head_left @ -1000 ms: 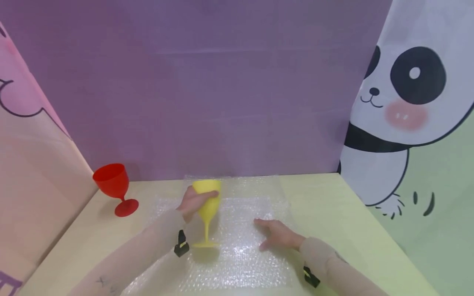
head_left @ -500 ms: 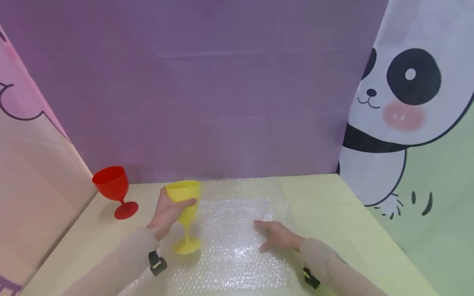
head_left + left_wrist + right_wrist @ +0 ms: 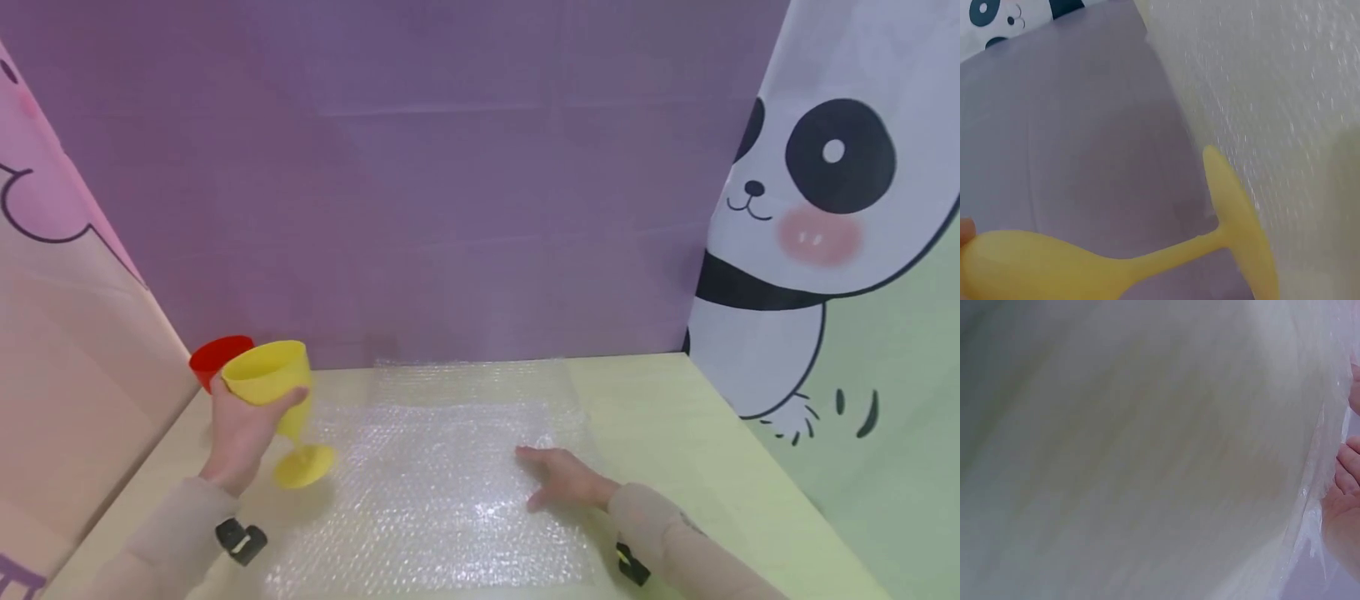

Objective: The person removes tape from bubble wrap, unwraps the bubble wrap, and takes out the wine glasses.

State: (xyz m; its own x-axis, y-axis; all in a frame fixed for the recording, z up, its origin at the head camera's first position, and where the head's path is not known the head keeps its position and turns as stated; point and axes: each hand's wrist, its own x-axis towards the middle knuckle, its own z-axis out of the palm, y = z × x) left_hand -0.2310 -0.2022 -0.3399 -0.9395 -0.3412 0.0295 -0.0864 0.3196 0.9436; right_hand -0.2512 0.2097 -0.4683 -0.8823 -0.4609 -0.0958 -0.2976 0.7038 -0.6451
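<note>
My left hand (image 3: pixel 242 435) grips a yellow plastic goblet (image 3: pixel 270 371) round its bowl, at the left of the head view. The goblet tilts slightly, and its round foot appears to hang above the table. In the left wrist view, the stem and foot of the yellow goblet (image 3: pixel 1172 255) are visible. My right hand (image 3: pixel 566 479) rests with fingers extended on a sheet of bubble wrap (image 3: pixel 442 508). Part of the right hand (image 3: pixel 1344 494) shows at the right edge of the right wrist view, beside the clear film. Behind the yellow goblet stands a red goblet (image 3: pixel 217 357), mostly hidden.
The bubble wrap lies across the middle of a pale wooden table (image 3: pixel 660 442). A purple wall covering (image 3: pixel 480 208) closes off the back. Printed panels stand at both sides, the right one with a panda (image 3: pixel 765 342).
My left hand has carried the yellow goblet leftwards from over the bubble wrap to in front of the red goblet. My right hand has stayed in place.
</note>
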